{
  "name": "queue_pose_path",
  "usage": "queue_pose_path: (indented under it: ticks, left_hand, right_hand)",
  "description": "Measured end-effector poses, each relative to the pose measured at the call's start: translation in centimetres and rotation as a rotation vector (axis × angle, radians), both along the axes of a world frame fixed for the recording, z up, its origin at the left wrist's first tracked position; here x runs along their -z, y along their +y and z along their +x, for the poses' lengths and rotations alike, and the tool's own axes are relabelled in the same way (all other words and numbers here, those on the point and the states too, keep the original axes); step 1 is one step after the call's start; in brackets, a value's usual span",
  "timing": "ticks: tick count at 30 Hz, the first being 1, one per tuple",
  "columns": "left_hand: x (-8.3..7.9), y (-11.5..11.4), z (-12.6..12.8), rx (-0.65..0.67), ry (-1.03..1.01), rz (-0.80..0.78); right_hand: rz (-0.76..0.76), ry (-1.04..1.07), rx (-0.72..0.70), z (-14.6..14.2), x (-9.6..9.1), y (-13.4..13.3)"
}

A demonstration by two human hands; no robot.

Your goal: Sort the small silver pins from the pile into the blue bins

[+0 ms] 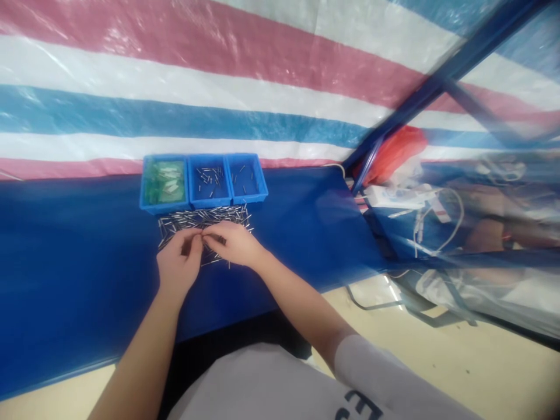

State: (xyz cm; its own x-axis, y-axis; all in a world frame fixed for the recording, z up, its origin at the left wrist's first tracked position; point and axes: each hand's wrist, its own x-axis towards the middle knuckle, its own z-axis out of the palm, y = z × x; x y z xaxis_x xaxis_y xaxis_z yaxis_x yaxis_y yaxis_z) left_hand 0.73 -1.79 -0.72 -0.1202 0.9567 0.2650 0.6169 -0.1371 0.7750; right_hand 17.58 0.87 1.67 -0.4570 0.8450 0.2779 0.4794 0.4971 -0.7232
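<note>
My left hand (pixel 180 256) and my right hand (pixel 231 242) meet at the fingertips over a pile of thin metal pins (pixel 205 217) spread on the blue table. Both are closed in a pinch. Whatever lies between the fingertips is too small or too hidden to make out. Just behind the pile stand three joined blue bins. The left bin (pixel 142 189) holds green and whitish pieces (pixel 168 178). Several pins lie in the middle bin (pixel 210 203), and a few more in the right bin (pixel 263 189).
The blue table (pixel 306 216) reaches under the bins, against a striped plastic sheet (pixel 196 116). To the right rises a slanted blue metal frame (pixel 415 93). Beyond it are a red bag (pixel 396 151), a white power strip with cables (pixel 398 196) and a blurred person's arm (pixel 485 245).
</note>
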Motion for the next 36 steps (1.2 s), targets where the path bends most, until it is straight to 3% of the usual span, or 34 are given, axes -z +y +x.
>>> queue_pose_path:
  ticks: [36]
  left_hand:
    - [-0.14,-0.32,0.06,0.017,-0.054,0.016]
  right_hand:
    - [0.001,0.042,-0.005,0.07,0.07,0.11]
